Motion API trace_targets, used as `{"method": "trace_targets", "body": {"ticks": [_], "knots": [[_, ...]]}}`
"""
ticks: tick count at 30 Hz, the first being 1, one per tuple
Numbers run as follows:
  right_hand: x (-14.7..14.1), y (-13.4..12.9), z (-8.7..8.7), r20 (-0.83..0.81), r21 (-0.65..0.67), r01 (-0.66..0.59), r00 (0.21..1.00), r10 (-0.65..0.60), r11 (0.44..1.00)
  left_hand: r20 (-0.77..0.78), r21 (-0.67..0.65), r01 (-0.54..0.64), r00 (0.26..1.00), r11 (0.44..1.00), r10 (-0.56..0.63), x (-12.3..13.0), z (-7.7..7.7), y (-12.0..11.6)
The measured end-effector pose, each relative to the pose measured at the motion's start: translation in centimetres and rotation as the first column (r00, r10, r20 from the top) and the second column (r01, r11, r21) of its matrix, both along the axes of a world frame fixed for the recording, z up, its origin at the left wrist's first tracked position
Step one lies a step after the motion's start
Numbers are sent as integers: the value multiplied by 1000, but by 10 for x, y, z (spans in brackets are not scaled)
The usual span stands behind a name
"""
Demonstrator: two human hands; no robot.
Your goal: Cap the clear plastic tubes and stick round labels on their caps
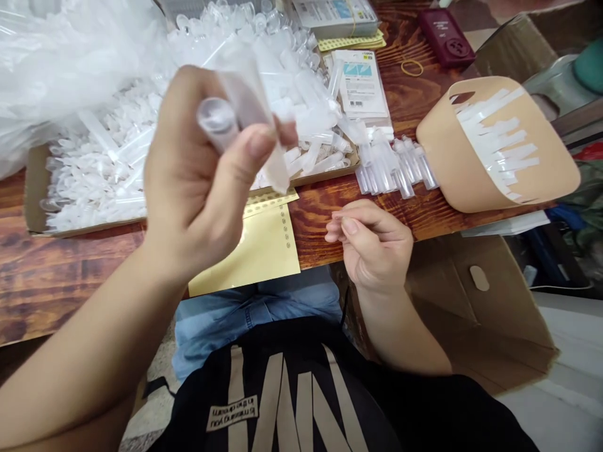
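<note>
Up in front of the tray, my left hand is closed around a clear plastic tube, its round end towards me. A blurred, translucent flat plastic piece is also in its grip, between thumb and fingers. My right hand is over the table's front edge, thumb pressed to curled fingers; I cannot make out whether anything is pinched there. Just beyond it lies a cluster of clear capped tubes. Below my left hand, yellow sheets with small round stickers lie on the wooden table.
A cardboard tray heaped with small clear plastic parts and tubes spans the back, beside a large plastic bag. Printed cards lie behind. At right are a beige bin with white strips, a maroon device and an open cardboard box.
</note>
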State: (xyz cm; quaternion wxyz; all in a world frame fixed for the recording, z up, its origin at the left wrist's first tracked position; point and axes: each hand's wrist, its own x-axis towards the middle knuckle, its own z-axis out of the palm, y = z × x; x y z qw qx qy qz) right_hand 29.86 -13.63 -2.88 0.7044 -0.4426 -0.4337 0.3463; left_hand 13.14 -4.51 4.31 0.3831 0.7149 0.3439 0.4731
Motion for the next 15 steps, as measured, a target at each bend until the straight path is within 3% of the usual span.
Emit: {"method": "trace_targets", "body": {"ticks": [4,10,15], "knots": [[-10,-3,15,42,141,8,999,-14,990,297,116,238,918,964,-262,-14,-15,-29],[-23,-4,24,186,149,-11,982,-17,989,446,-201,261,883,944,-149,-20,-51,-61],[-26,-3,26,369,217,1,926,-83,976,395,-261,350,889,900,-231,-32,-71,-65]]}}
